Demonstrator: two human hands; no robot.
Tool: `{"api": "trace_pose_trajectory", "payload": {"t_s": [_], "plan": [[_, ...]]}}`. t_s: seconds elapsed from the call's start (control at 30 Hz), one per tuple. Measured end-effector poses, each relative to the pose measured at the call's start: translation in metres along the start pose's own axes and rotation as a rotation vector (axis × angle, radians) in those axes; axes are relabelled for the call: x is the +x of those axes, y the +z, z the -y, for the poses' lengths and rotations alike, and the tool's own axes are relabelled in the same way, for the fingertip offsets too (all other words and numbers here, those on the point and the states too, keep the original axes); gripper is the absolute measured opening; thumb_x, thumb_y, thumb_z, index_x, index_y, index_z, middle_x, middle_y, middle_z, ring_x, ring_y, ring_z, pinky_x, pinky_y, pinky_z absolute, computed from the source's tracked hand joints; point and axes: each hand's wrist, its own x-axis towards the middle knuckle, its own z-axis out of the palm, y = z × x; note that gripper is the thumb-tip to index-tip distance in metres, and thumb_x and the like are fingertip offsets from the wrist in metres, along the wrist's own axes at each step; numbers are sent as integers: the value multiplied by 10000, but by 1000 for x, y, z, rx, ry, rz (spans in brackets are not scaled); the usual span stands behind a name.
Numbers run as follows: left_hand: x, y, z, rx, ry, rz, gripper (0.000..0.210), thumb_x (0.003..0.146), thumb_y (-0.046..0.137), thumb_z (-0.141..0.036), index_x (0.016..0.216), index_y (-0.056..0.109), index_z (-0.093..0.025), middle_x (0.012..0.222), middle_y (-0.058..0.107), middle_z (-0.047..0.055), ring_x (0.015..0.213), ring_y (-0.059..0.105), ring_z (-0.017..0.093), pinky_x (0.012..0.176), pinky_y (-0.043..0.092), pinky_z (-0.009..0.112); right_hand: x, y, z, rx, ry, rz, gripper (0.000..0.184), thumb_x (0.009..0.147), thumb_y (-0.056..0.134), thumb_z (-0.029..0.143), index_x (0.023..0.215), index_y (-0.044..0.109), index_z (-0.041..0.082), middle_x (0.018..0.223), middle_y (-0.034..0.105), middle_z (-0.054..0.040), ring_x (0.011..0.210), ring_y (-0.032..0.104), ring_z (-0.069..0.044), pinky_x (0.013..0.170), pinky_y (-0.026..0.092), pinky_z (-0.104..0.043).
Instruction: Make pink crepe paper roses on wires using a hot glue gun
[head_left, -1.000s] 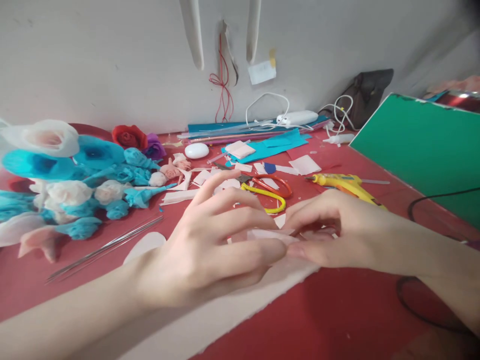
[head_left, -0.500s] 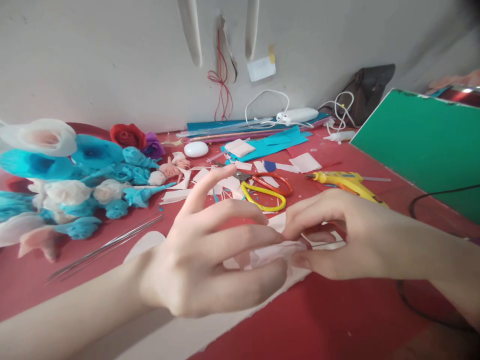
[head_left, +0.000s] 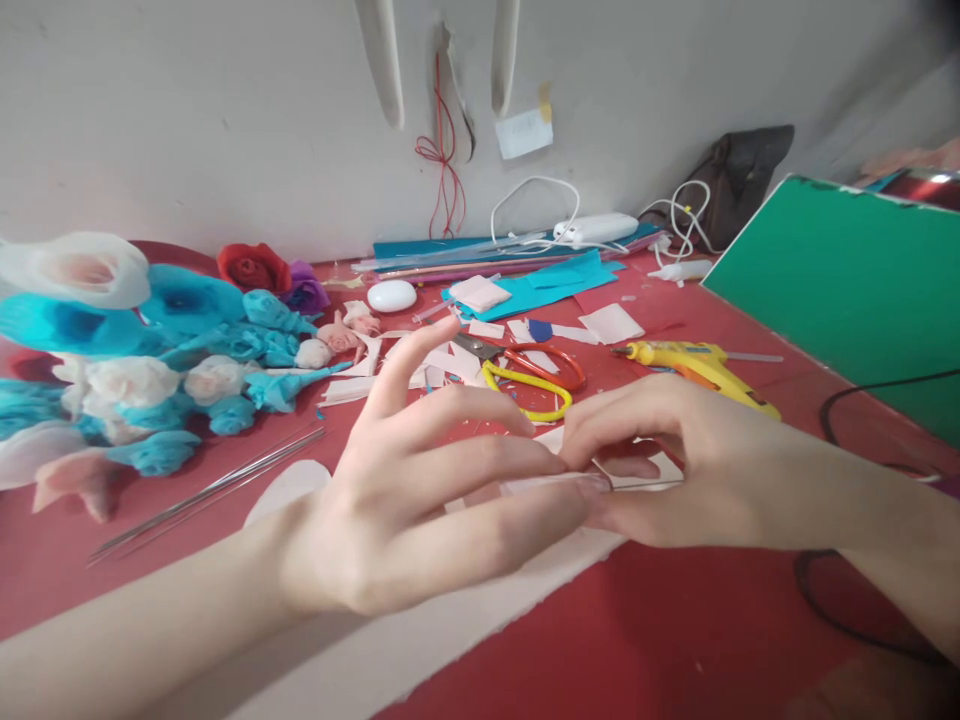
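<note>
– Your left hand point(head_left: 397, 515) had closed up against your right hand point(head_left: 686, 460). What did they hold?
– Pale paper point(head_left: 521, 488), pinched in narrowed fingers above the tabletop point(head_left: 600, 640). You seemed to be wrapping wire point(head_left: 651, 486); next called for even rolling.

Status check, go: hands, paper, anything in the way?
Left hand and right hand pinching pale paper, fingertips together. Thin wire shows inside the right hand's curl. Scissors lie just beyond, not blocking.
</note>
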Motion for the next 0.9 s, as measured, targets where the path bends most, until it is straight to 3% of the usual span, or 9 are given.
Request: {"api": "trace_pose_trajectory", "payload": {"t_s": [0.3,0.57,0.73,0.9], "plan": [[-3,-3,4,-17,64,32,226,622,722,-119,790,623,-235,821,720,-79,785,593,127,1058,245,518,-1,0,-3,-5,16,-13,95,770,607,348,791,620,256,671,540,76,599,441,-39,474,321,-139],[2,-3,2,13,51,40,175,698,634,-115,730,658,-285,796,723,-99,734,624,130,997,305,578,1,0,-4,59,34,25,138,789,583,364,750,604,234,621,465,60,566,375,-42,467,291,-162],[0,1,-3,1,-49,-27,102,698,676,-174,718,659,-273,790,723,-90,757,624,140,1003,295,586,1,-2,-5,121,40,58,102,792,584,320,763,614,227,622,452,54,569,372,-40,473,281,-160],[1,1,-2,1,5,-3,121,764,591,-139,733,647,-241,745,711,-63,741,622,143,959,337,596,3,-2,-3,192,72,92,101,808,561,282,759,626,222,611,451,51,553,356,-33,451,251,-157]]}}
